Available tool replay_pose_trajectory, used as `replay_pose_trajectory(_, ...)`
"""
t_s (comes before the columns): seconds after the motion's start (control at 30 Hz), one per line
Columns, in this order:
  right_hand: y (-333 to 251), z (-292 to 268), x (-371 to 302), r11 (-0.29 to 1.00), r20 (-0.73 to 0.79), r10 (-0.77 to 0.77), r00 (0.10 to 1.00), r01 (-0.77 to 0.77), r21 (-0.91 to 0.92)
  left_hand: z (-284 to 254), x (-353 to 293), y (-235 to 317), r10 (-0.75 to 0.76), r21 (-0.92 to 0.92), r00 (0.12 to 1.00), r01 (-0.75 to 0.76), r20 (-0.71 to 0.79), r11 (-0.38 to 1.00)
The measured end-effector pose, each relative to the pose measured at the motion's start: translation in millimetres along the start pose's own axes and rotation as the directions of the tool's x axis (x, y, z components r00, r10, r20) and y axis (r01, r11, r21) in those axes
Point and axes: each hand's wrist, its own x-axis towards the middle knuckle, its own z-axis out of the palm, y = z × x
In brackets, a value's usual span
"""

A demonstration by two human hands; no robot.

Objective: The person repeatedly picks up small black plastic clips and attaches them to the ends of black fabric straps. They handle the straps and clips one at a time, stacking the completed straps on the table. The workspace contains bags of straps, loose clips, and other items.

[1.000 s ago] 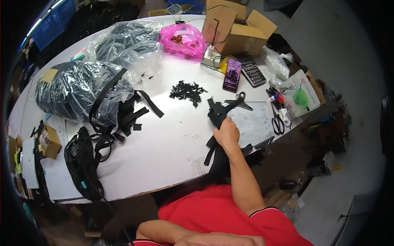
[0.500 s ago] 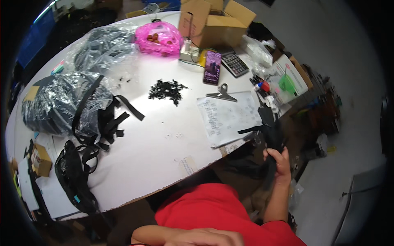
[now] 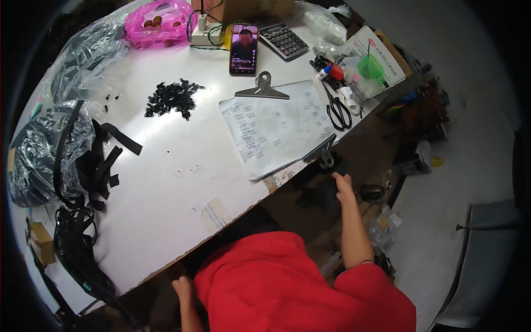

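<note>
My right hand (image 3: 344, 187) is low beside the table's right front edge, close to a metal clip (image 3: 326, 154). Its fingers look curled, and anything in them is lost against the dark below the table. At the near table edge, left of the red shirt, my left hand (image 3: 182, 288) is partly closed; whatever it may hold is hidden. The clip sits at the lower corner of printed sheets (image 3: 276, 124), with a second large clip (image 3: 263, 87) at their top. Black-handled scissors (image 3: 338, 113) lie right of the sheets. A pile of small black parts (image 3: 172, 98) lies to their left.
Plastic-wrapped dark goods (image 3: 52, 152) with black straps and a black bag (image 3: 77, 249) crowd the table's left side. At the back are a pink bag (image 3: 157, 25), a phone (image 3: 243, 50), a calculator (image 3: 283, 37) and a cardboard box (image 3: 249, 10).
The black strapped item my right hand held over the table corner is out of sight. That hand has moved to the table edge; my left hand has moved left from before the shirt. The view has shifted.
</note>
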Motion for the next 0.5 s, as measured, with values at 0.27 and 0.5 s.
replay_pose_trajectory(0.27, 50, -78, 227, 0.885, 0.002, 0.296, 0.955, -0.275, 0.376, 68, 81, -34, -0.281, 0.341, 0.960, 0.262, 0.006, 0.903)
replay_pose_trajectory(0.5, 29, 32, 118, 0.914, 0.199, -0.038, 0.979, 0.114, -0.390, 28, 62, -32, -0.333, 0.415, 0.927, 0.375, -0.171, 0.829)
